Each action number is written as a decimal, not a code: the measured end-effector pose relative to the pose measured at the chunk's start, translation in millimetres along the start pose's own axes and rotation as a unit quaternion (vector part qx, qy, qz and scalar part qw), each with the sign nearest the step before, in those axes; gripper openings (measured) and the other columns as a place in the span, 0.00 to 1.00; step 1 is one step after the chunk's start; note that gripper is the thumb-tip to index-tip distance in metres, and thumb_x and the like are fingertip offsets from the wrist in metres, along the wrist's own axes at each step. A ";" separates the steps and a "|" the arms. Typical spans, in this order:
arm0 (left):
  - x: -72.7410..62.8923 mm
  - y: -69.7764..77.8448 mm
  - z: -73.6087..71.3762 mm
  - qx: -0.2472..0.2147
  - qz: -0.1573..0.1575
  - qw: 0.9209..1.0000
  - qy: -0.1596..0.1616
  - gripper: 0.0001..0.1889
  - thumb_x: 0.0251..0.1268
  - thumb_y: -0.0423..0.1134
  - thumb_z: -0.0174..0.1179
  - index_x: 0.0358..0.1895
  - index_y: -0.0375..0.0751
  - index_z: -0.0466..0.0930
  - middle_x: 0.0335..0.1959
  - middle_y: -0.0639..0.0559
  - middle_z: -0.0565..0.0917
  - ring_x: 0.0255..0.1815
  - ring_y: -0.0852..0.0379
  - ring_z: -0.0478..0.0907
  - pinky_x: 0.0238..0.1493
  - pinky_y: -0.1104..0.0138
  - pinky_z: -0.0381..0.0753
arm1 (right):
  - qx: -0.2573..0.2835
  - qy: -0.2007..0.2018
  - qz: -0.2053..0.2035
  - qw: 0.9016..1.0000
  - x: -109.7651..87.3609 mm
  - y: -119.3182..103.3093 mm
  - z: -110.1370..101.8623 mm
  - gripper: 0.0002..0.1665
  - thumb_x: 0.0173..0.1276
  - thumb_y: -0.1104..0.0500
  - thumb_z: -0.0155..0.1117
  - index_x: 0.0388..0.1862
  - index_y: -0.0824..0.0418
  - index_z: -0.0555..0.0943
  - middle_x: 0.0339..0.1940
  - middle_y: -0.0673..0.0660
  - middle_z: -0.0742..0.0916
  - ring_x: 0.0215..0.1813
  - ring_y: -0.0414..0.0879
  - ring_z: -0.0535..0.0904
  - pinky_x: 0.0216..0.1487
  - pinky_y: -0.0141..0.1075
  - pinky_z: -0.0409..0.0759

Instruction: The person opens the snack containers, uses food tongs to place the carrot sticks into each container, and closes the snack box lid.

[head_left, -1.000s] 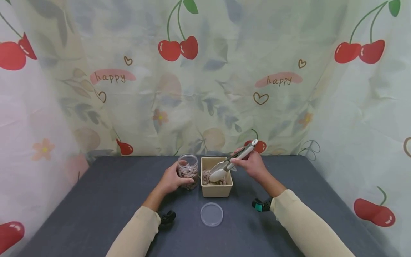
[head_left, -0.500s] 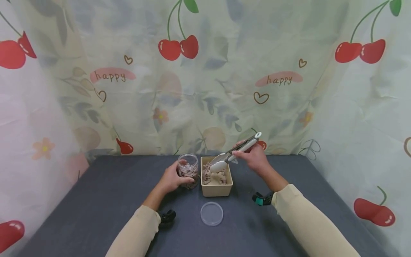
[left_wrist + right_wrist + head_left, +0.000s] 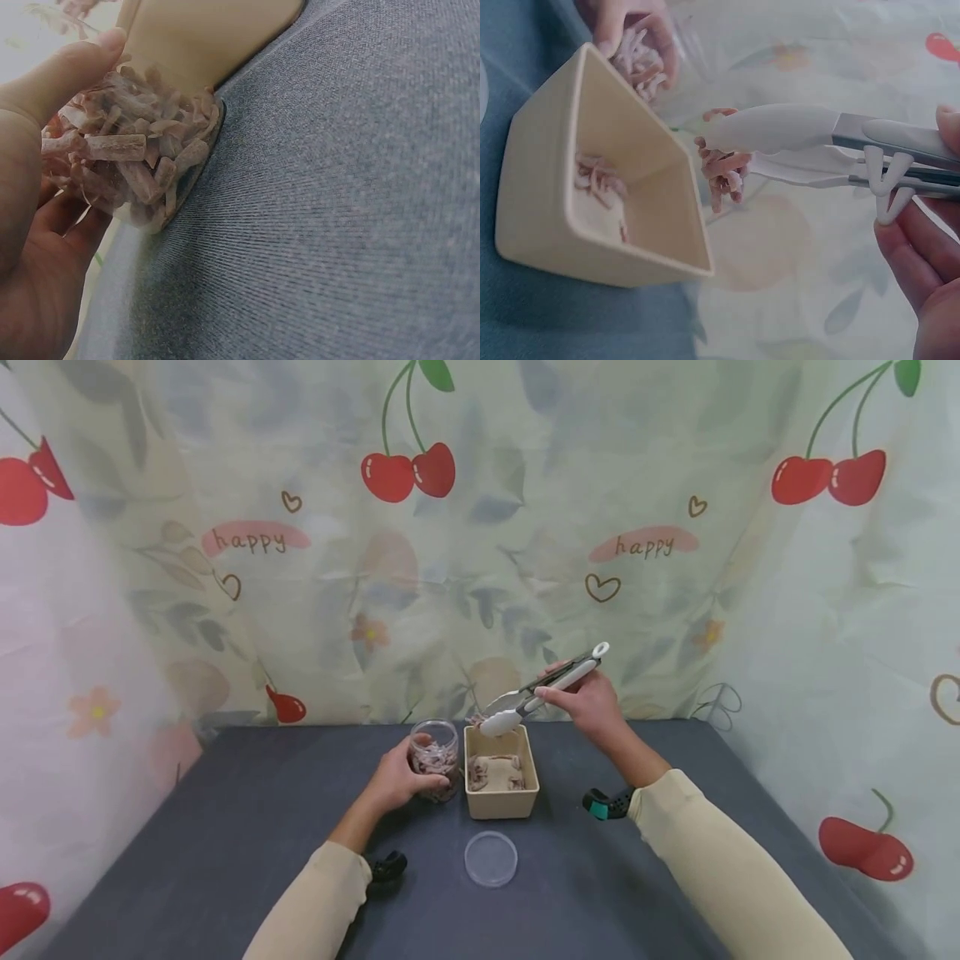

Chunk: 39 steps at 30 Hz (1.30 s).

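Note:
My left hand (image 3: 401, 774) grips a clear jar (image 3: 435, 752) that stands on the table, with its thumb around the near side. Short brownish-pink sticks (image 3: 139, 146), dusted pale, fill its lower part; their exact kind I cannot tell. Grey and white tongs (image 3: 558, 687) are in my right hand (image 3: 592, 706), held above the back of a beige rectangular box (image 3: 501, 806). Between the tong tips hangs a small clump of the same sticks (image 3: 724, 169). More sticks (image 3: 600, 180) lie on the box floor. The box is just right of the jar.
A round clear lid (image 3: 491, 860) lies flat on the dark blue-grey table (image 3: 225, 843), in front of the box. Behind the table hangs a curtain (image 3: 442, 577) printed with cherries. Each wrist wears a black strap device (image 3: 607, 804).
My right hand has lifted the tongs up out of the box with a clump of sticks in their tips. The left hand still holds the jar in place.

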State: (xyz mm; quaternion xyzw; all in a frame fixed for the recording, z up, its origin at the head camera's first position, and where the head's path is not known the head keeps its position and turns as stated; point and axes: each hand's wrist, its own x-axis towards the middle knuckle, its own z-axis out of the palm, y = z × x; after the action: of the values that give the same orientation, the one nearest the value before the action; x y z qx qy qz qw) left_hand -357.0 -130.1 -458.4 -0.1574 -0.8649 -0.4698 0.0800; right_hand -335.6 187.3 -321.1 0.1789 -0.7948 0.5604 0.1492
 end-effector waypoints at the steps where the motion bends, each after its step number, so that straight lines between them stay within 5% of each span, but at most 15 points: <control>1: 0.5 0.0 -0.5 0.000 0.001 1.000 0.001 0.40 0.41 0.42 0.80 0.61 0.37 0.72 0.56 0.43 0.79 0.53 0.48 0.75 0.55 0.55 0.70 | 0.000 -0.001 -0.002 1.000 1.7 -2.5 0.6 0.21 0.61 0.60 0.73 0.51 0.67 0.80 0.48 0.62 0.86 0.47 0.47 0.82 0.46 0.36 0.78; 20: 0.5 0.6 -3.1 -0.001 -0.006 1.000 -0.003 0.40 0.41 0.42 0.80 0.61 0.38 0.72 0.52 0.43 0.80 0.49 0.50 0.76 0.52 0.58 0.71 | 0.040 -0.006 -0.071 0.997 21.4 -29.0 32.8 0.18 0.59 0.62 0.74 0.48 0.66 0.81 0.43 0.60 0.87 0.40 0.45 0.83 0.39 0.33 0.79; 39: -0.9 0.0 -1.7 -0.004 0.000 1.000 0.003 0.40 0.40 0.42 0.81 0.60 0.38 0.73 0.53 0.43 0.80 0.51 0.49 0.76 0.53 0.56 0.71 | 0.094 -0.022 -0.050 0.994 16.7 -28.3 63.3 0.19 0.59 0.68 0.72 0.49 0.72 0.80 0.46 0.66 0.86 0.39 0.40 0.82 0.37 0.31 0.77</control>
State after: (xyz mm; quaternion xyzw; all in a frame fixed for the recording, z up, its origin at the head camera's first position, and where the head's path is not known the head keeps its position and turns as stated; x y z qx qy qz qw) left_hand -356.2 -131.7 -457.8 -0.1562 -0.8628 -0.4737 0.0821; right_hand -340.0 116.9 -310.8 0.2440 -0.7319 0.6203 0.1416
